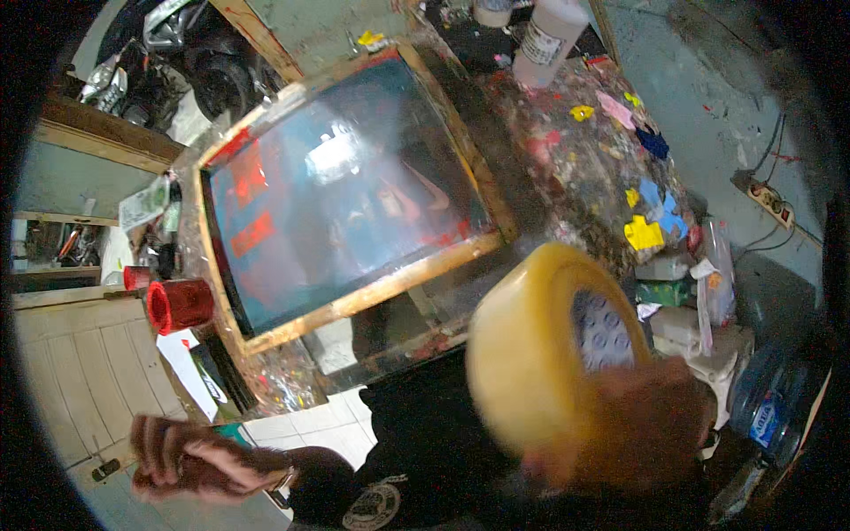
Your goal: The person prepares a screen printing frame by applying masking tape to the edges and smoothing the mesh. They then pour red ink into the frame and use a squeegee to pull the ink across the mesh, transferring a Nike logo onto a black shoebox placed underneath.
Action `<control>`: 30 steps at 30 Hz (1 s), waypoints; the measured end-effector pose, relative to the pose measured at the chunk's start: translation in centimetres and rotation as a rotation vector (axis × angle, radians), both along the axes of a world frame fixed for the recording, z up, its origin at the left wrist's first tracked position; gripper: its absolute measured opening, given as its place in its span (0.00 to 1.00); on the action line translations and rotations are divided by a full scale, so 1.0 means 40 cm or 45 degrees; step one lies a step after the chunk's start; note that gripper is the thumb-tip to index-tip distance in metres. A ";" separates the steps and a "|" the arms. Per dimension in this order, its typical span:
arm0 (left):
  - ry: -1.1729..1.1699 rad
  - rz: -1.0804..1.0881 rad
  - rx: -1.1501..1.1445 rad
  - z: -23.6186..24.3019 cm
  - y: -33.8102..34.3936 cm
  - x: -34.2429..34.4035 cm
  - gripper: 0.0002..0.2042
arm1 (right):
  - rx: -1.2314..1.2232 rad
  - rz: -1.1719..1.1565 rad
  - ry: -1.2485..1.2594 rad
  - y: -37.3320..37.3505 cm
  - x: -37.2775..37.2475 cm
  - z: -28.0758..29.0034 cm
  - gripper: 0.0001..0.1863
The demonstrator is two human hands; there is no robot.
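Observation:
A large roll of yellowish clear packing tape is raised close in front of me, blurred by motion. My right hand grips it at its lower right side; most of the fingers are hidden or smeared. At the lower left, my left hand hangs loosely open with its fingers bent and nothing visible in it. Beyond both hands, a wooden-framed printing screen lies tilted on the work table. Its dark teal mesh carries red-orange patches at the left and shiny reflections. Neither hand touches the screen.
Red-stained cups stand left of the screen. To its right, a paint-spattered surface bears yellow and blue scraps and a translucent bottle. A power strip hangs on the right wall, above a large blue water bottle. A motorcycle stands at the upper left.

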State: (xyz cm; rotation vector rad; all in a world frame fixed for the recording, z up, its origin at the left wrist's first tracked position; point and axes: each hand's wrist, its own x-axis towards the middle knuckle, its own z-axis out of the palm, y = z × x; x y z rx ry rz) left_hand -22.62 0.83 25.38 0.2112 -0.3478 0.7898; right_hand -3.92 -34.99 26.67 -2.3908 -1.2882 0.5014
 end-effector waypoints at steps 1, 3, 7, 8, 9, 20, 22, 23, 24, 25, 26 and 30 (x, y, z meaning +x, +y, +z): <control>-0.032 -0.074 -0.038 -0.005 -0.014 0.046 0.08 | 0.023 0.005 -0.090 -0.041 -0.016 0.013 0.14; -0.054 -0.035 -0.030 -0.023 0.001 0.086 0.06 | 0.431 -0.697 0.079 -0.051 0.011 -0.042 0.10; 0.045 -0.015 -0.182 -0.097 0.008 0.165 0.23 | 0.483 -0.906 -0.074 -0.191 0.222 -0.202 0.12; 0.011 -0.071 -0.210 -0.092 -0.009 0.193 0.26 | 0.397 -1.027 -0.107 -0.218 0.285 -0.231 0.13; -0.018 -0.126 -0.243 -0.086 -0.024 0.218 0.29 | 0.353 -1.018 -0.229 -0.237 0.347 -0.250 0.14; 0.368 -0.226 -0.122 -0.143 -0.010 0.341 0.07 | -0.415 -1.209 -0.830 -0.582 0.710 -0.548 0.13; 0.358 -0.283 -0.086 -0.130 -0.049 0.397 0.07 | -0.652 -1.259 -0.723 -0.581 0.719 -0.574 0.14; 0.378 -0.281 -0.067 -0.129 -0.053 0.410 0.07 | -0.635 -1.266 -0.729 -0.596 0.719 -0.611 0.15; 0.397 -0.274 -0.055 -0.131 -0.052 0.418 0.07 | -0.621 -1.266 -0.740 -0.611 0.725 -0.664 0.16; 0.413 -0.252 -0.033 -0.130 -0.049 0.420 0.06 | -0.590 -1.258 -0.750 -0.597 0.733 -0.687 0.16; 0.443 -0.255 -0.005 -0.132 -0.041 0.415 0.07 | -0.575 -1.267 -0.704 -0.595 0.736 -0.697 0.17; 0.486 -0.244 0.041 -0.138 0.001 0.381 0.08 | -0.484 -1.296 -0.481 -0.564 0.700 -0.643 0.31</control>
